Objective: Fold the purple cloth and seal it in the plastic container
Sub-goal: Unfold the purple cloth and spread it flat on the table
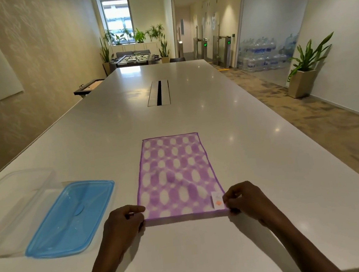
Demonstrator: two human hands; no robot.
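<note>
Long white glossy desk, with a recessed metal cable slot at 12 o'clock, well apart from the work area. Clear rectangular plastic container sits open at 9 o'clock near the desk's left edge; translucent blue plastic lid lies flat just beside it on the right, overlapping its near corner, off the container. Nothing lies between the lid and the cloth, bare desk only. Purple-and-white patterned rectangular cloth lies spread flat at desk centre, long axis running 6 to 12 o'clock, purple stitched border, slight creases mid-cloth, small white tag with orange mark at its near right corner. Left hand pinches the near left corner, fingers closed on the edge. Right hand pinches the near right corner beside the tag, fingers closed on the cloth. Near edge looks slightly raised, casting a shadow.
</note>
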